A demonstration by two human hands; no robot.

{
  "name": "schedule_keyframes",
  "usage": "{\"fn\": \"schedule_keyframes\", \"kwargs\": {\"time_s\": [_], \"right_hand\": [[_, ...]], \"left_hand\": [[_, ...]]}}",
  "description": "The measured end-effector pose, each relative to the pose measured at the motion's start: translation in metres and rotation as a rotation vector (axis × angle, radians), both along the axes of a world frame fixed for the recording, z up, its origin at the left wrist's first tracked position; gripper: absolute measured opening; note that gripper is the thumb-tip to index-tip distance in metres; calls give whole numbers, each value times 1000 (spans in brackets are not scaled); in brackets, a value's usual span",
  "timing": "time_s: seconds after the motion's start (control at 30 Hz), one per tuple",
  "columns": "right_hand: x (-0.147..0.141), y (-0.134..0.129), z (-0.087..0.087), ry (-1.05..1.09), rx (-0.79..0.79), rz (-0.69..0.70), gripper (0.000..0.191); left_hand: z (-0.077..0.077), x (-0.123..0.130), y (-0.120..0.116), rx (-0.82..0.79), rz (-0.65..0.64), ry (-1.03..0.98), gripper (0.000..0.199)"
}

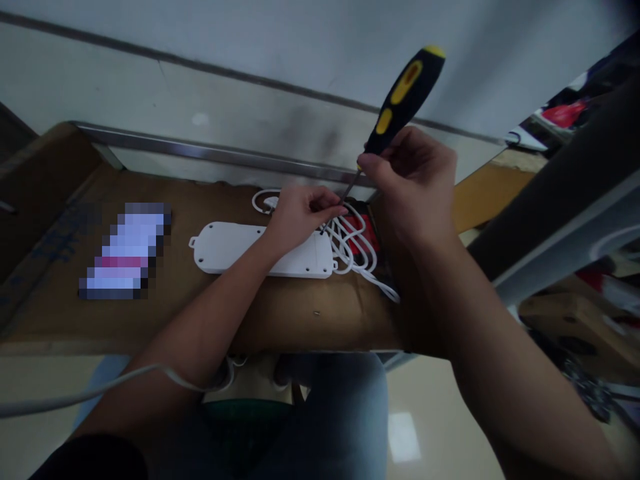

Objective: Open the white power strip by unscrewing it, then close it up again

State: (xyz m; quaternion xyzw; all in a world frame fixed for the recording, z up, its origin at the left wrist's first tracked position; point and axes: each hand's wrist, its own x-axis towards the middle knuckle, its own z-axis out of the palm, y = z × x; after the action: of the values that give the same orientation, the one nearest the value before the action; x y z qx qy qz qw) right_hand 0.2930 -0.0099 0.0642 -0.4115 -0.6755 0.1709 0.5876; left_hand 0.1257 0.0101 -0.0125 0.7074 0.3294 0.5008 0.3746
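Note:
My right hand [410,183] grips a screwdriver [403,100] with a black and yellow handle, its thin metal shaft [347,193] slanting down to the left. The shaft's tip ends beside the fingertips of my left hand [305,217], which are curled closed above a coil of white cord [350,243]. Whether those fingers pinch something small is hidden. A white power strip [263,250] lies flat just below my left wrist, and a red object [361,233] shows under the cord. A tiny metal screw [317,313] lies on the cardboard.
The work surface is brown cardboard [240,320] with a pixelated, blurred object [125,250] at left. A metal rail [215,153] and white wall stand behind it. A grey cable [100,387] crosses below the edge; a dark beam [550,193] and cluttered items fill the right.

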Motion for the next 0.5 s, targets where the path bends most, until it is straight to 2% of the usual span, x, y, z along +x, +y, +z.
{"fn": "schedule_keyframes", "kwargs": {"time_s": [0.1, 0.23, 0.3, 0.43, 0.5], "right_hand": [[0, -2, 0, -14, -12, 32, 13], [-1, 0, -2, -27, 29, -69, 32], [0, 1, -1, -36, 4, -89, 34], [3, -2, 1, -4, -53, 30, 25], [5, -3, 1, 15, -97, 109, 29]], "left_hand": [[0, 0, 0, -15, -8, -6, 37], [-1, 0, 0, -4, -11, 2, 36], [-1, 0, 0, 7, -8, 8, 32], [1, 0, -1, 12, -24, 10, 29], [1, 0, -2, 3, -51, 12, 28]]}}
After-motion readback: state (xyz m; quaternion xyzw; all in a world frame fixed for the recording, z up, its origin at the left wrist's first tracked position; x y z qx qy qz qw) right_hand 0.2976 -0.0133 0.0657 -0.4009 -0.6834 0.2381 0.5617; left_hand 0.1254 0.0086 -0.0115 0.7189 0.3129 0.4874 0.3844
